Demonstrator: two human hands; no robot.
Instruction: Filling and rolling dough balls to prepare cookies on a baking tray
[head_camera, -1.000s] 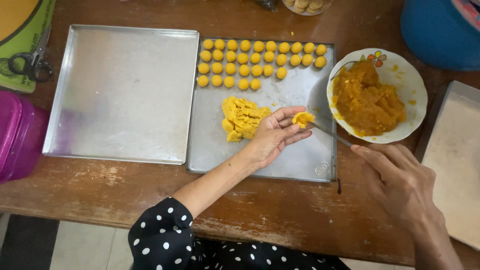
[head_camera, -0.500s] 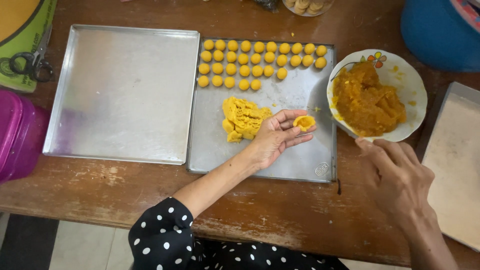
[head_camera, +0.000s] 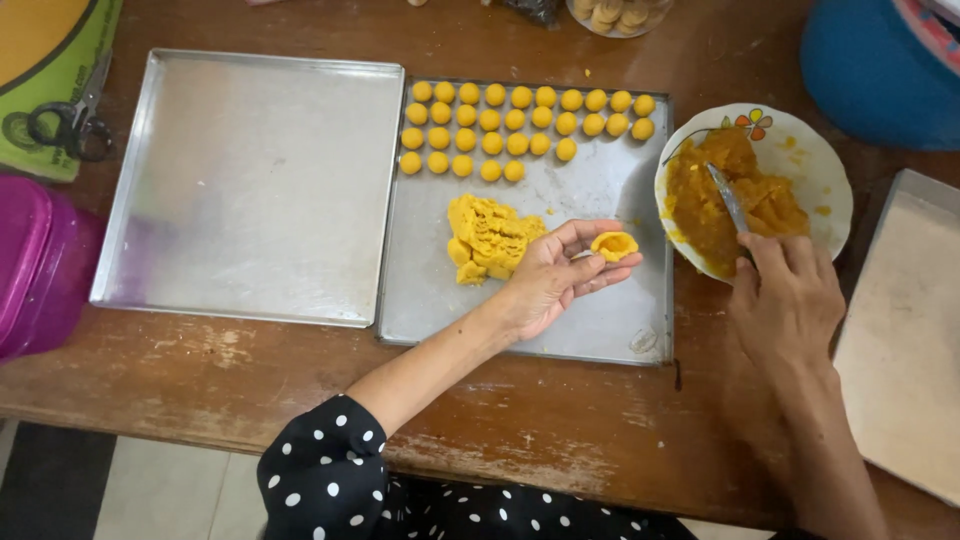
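Note:
My left hand (head_camera: 555, 275) lies palm up over the right metal tray (head_camera: 620, 320) and holds a small cupped piece of yellow dough (head_camera: 614, 245) on its fingertips. A lump of yellow dough (head_camera: 485, 238) rests on the tray just left of that hand. Several small yellow dough balls (head_camera: 515, 120) sit in rows along the tray's far edge. My right hand (head_camera: 785, 300) grips a spoon (head_camera: 728, 198) whose tip is dug into orange filling (head_camera: 725, 195) in a white flowered bowl (head_camera: 825, 160).
An empty metal tray (head_camera: 255, 185) lies to the left. Scissors (head_camera: 70, 120) rest on a green mat far left, above a pink container (head_camera: 35, 265). A blue tub (head_camera: 880, 65) stands far right, a pale floured tray (head_camera: 905, 340) at the right edge.
My right hand has moved up from the table edge to the bowl and put the spoon into the filling. My left hand stayed over the tray holding the dough cup.

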